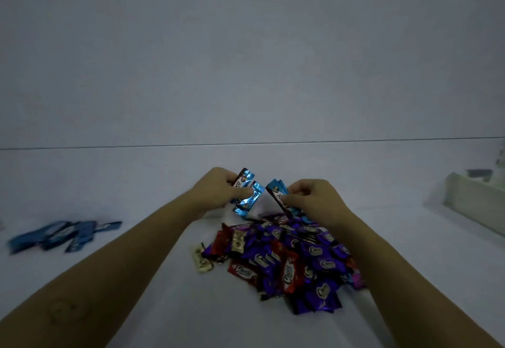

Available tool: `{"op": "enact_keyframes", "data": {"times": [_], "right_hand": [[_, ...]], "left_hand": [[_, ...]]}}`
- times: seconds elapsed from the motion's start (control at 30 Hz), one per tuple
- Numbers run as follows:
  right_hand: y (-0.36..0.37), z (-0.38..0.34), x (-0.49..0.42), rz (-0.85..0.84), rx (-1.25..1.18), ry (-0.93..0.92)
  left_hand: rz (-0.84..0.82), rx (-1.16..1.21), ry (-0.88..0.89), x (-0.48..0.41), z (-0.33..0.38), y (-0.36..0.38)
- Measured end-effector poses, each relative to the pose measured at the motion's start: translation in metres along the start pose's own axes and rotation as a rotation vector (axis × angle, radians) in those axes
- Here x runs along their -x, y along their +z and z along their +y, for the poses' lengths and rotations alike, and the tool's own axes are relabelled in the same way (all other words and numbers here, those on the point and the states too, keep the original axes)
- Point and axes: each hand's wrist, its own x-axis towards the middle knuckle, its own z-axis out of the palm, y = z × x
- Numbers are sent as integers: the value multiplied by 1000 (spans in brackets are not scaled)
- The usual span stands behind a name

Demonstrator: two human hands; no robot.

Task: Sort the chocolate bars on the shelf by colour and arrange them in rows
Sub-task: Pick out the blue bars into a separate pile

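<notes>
Chocolate bars (287,260) heaped on shelf (191,306); blue group (62,234) apart at left. Left hand (218,192) gripping blue bars (250,194); right hand (314,197) pinching further bars (278,194).

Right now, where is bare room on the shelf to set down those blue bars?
Bare shelf: between the blue group far left and the mixed pile, also beyond left hand and right hand. The pile is crowded.

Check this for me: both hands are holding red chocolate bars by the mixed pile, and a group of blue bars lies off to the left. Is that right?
Not quite. The head view shows the left hand and right hand holding blue bars, not red ones. The rest stands: they are by the mixed pile, and the blue group lies to the left.
</notes>
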Motion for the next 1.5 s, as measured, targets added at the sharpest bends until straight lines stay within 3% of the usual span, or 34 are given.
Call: {"op": "enact_keyframes", "data": {"times": [0.27,0.47,0.63,0.73,0.8,0.9,1.1,1.3,1.5], "right_hand": [[130,-68,8,-261,262,-125],[244,-102,5,-432,302,-61],[320,-133,2,-353,125,3],[347,-132,2,-244,327,-100],[353,-121,10,-154,519,-180],[353,-110,17,-134,593,-292],[361,-109,17,-227,658,-346],[352,-115,14,-248,660,-340],[261,-130,11,-275,900,-294]], "left_hand": [[48,-281,-119,68,-86,-100],[59,-496,-223,100,-169,-177],[186,-455,-203,106,-210,-215],[238,-555,-128,112,-234,-212],[291,-738,-92,119,-248,-208],[334,-794,-19,124,-253,-221],[162,-873,47,121,-248,-217],[203,-824,134,121,-246,-206],[130,-616,254,126,-203,-180]]}}
